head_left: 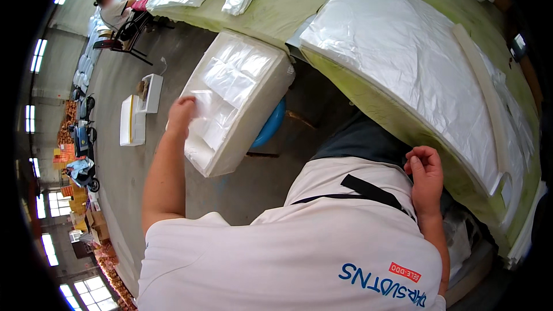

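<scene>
My left hand (182, 116) is over the left rim of a white box (236, 147), its fingers bent inward and partly smeared by motion. Close to those fingertips lie clear, shiny plastic packets (230, 80), several of them laid flat inside the box. Whether the fingers grip a packet cannot be made out. Under the box, part of a blue round stool (271, 124) shows. My right hand (425, 175) hangs beside my waist near the table's edge, its fingers curled in loosely, with nothing visible in them.
A long table with a greenish cover (271, 23) runs along the far and right sides. White plastic sheeting (391, 40) and a pale strip (481, 92) lie on it. White containers (133, 121) stand on the floor at left. Another person (115, 11) sits at the far left.
</scene>
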Available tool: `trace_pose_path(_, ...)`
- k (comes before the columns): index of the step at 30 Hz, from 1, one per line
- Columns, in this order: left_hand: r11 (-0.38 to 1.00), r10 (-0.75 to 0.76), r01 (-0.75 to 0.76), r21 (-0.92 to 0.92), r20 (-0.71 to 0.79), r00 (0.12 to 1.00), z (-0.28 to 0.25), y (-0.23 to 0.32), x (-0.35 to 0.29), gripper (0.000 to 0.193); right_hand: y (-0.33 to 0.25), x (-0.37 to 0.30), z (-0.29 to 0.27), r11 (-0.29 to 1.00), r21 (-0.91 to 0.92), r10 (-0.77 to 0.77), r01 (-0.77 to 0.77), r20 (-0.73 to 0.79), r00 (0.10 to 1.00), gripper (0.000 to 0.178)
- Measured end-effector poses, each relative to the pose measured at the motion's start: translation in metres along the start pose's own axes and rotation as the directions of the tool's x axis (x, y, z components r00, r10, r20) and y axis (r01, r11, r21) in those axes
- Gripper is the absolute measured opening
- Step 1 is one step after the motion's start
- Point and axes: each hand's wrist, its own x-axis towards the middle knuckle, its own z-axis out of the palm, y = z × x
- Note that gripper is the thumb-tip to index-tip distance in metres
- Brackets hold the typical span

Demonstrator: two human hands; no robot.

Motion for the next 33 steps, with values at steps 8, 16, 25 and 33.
trace_pose_path(8,0.942,-0.064,-0.028,0.334,0.260,0.963,0.061,-0.042,-0.015,0.024,-0.001,0.001,0.005,0.999,-0.028,0.037,-0.036,0.065,0.997,0.016)
trace_pose_path(16,0.799,0.153,-0.319,0.511,0.340,0.928,0.071,-0.058,-0.019,0.030,-0.003,-0.002,0.004,0.997,-0.033,0.076,-0.074,0.047,0.996,0.016)
trace_pose_path(25,0.871,-0.011,-0.180,0.457,0.385,0.923,0.068,-0.045,-0.035,0.042,-0.005,-0.003,0.007,0.996,-0.029,0.089,-0.087,0.055,0.995,0.014)
trace_pose_path(33,0.891,0.428,-0.420,0.175,-0.012,0.904,0.005,-0.081,0.028,0.029,-0.057,0.004,-0.064,0.420,-0.804,-0.749,0.421,-0.046,0.661,0.019)
